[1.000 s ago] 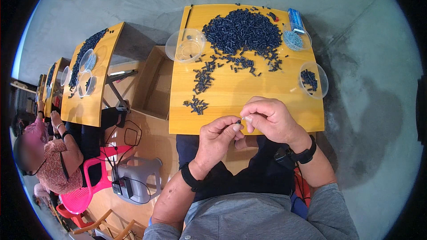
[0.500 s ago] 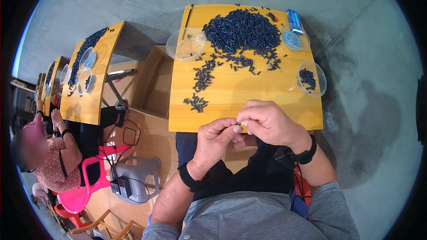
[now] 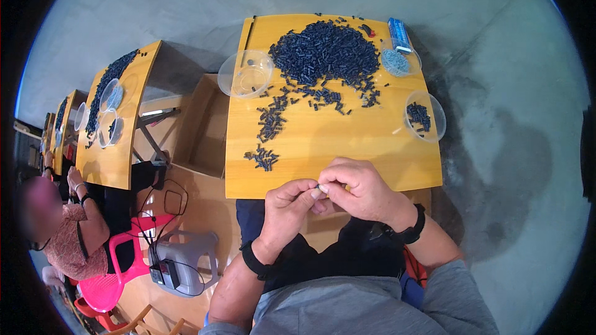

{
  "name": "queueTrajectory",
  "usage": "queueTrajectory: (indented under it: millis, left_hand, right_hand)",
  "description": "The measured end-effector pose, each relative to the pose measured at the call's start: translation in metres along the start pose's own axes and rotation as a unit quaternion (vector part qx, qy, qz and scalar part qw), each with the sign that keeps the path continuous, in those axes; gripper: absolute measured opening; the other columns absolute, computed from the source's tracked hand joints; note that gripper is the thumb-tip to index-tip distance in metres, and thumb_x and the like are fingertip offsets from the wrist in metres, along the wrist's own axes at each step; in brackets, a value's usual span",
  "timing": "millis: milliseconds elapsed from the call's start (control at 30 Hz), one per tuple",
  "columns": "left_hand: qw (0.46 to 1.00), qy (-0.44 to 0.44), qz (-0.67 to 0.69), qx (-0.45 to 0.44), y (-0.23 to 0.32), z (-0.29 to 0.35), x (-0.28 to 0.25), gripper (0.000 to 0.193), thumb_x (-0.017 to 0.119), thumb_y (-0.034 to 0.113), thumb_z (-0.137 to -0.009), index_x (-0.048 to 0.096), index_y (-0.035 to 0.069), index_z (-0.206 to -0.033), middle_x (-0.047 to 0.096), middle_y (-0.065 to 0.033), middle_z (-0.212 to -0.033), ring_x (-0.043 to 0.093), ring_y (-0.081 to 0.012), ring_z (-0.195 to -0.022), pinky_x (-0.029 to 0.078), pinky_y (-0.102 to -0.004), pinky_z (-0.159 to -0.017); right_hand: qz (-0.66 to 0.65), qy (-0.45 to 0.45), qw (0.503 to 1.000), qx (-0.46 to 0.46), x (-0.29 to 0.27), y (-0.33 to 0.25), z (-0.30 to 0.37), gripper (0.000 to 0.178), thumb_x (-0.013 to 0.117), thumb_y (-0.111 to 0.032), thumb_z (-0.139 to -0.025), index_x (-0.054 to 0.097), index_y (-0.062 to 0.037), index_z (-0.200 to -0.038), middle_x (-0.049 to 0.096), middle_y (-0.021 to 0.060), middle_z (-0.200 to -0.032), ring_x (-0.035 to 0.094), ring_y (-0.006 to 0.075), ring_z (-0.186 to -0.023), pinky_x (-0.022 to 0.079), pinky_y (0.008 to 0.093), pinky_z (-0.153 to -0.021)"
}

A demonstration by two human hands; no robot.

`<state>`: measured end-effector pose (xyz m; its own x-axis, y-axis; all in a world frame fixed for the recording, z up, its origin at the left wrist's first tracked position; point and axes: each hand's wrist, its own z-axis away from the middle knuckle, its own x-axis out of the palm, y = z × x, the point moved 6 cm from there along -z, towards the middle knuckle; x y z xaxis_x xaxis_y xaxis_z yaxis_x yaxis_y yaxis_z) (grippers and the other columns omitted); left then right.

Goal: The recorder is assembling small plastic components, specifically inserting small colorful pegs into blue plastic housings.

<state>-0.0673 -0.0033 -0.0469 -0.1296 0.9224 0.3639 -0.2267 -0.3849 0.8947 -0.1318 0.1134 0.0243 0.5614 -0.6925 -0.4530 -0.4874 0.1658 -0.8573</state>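
Observation:
My left hand (image 3: 290, 206) and my right hand (image 3: 357, 189) meet just over the near edge of the wooden table. Between their fingertips is a small black cylindrical piece (image 3: 319, 187), mostly covered by the fingers. Thumb and forefinger of my left hand pinch it, and the right fingertips press at its other end. A big heap of similar black pieces (image 3: 326, 53) lies toward the far side of the table, with loose ones trailing down its left. A clear round bowl (image 3: 442, 115) at the right holds several black pieces.
Another clear bowl (image 3: 231, 67) stands at the far left of the tabletop (image 3: 347, 149). Small pale-blue bits fill part of a tub (image 3: 395, 62), beside a blue box (image 3: 399, 34). An open cardboard box (image 3: 197, 133) sits left of the table. Farther left, a person works at another table (image 3: 133, 111).
The view has shifted a little, so the table appears lower and further left. Both hands keep their fingertips together on the small black piece.

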Motion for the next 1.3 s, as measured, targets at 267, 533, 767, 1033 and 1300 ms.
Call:
queueTrajectory:
  millis: [267, 533, 767, 1033, 1300]
  left_hand:
    - [0.999, -0.017, 0.045, -0.025, -0.006, 0.001, 0.002, 0.012, 0.056, 0.001, -0.091, 0.064, -0.004, -0.099, 0.066, -0.0075, -0.083, 0.065, -0.0142, -0.071, 0.055, -0.0259, -0.064]
    - [0.998, 0.012, 0.054, -0.010, -0.005, -0.006, -0.001, 0.011, 0.056, 0.003, -0.091, 0.062, -0.003, -0.098, 0.067, -0.0108, -0.085, 0.065, -0.0174, -0.068, 0.054, -0.0293, -0.065]
    - [1.000, -0.001, 0.007, 0.005, -0.014, -0.003, -0.005, 0.011, 0.058, 0.004, -0.091, 0.062, -0.002, -0.099, 0.067, -0.0107, -0.087, 0.066, -0.0175, -0.072, 0.054, -0.0289, -0.068]
    - [1.000, -0.004, -0.001, 0.004, -0.014, -0.006, -0.009, 0.011, 0.057, 0.004, -0.091, 0.062, -0.002, -0.099, 0.067, -0.0098, -0.089, 0.065, -0.0165, -0.075, 0.054, -0.0287, -0.070]
    - [1.000, 0.012, -0.004, 0.026, -0.001, -0.007, -0.011, 0.011, 0.055, 0.006, -0.093, 0.060, -0.001, -0.099, 0.066, -0.0078, -0.091, 0.064, -0.0141, -0.075, 0.052, -0.0267, -0.071]
  right_hand:
    - [0.064, 0.030, 0.996, -0.048, 0.007, -0.004, 0.015, 0.013, 0.061, 0.003, -0.077, 0.061, -0.0008, -0.090, 0.059, 0.0109, -0.075, 0.059, 0.0272, -0.064, 0.047, 0.0344, -0.055]
    - [0.075, 0.106, 0.985, 0.112, -0.026, 0.075, -0.008, 0.003, 0.059, -0.005, -0.080, 0.060, -0.0024, -0.081, 0.059, 0.0155, -0.073, 0.059, 0.0334, -0.069, 0.048, 0.0396, -0.061]
    - [0.329, 0.125, 0.922, 0.160, -0.056, 0.154, -0.039, 0.013, 0.057, -0.014, -0.083, 0.061, -0.0020, -0.083, 0.062, 0.0179, -0.083, 0.061, 0.0367, -0.078, 0.049, 0.0446, -0.069]
    - [0.416, 0.066, 0.888, 0.182, -0.045, 0.170, -0.055, 0.015, 0.057, -0.016, -0.082, 0.062, -0.0011, -0.080, 0.062, 0.0179, -0.081, 0.063, 0.0351, -0.075, 0.051, 0.0460, -0.066]
    - [0.398, 0.109, 0.900, 0.143, -0.045, 0.159, -0.050, 0.012, 0.057, -0.013, -0.081, 0.060, -0.0014, -0.078, 0.062, 0.0177, -0.074, 0.063, 0.0348, -0.069, 0.050, 0.0439, -0.062]
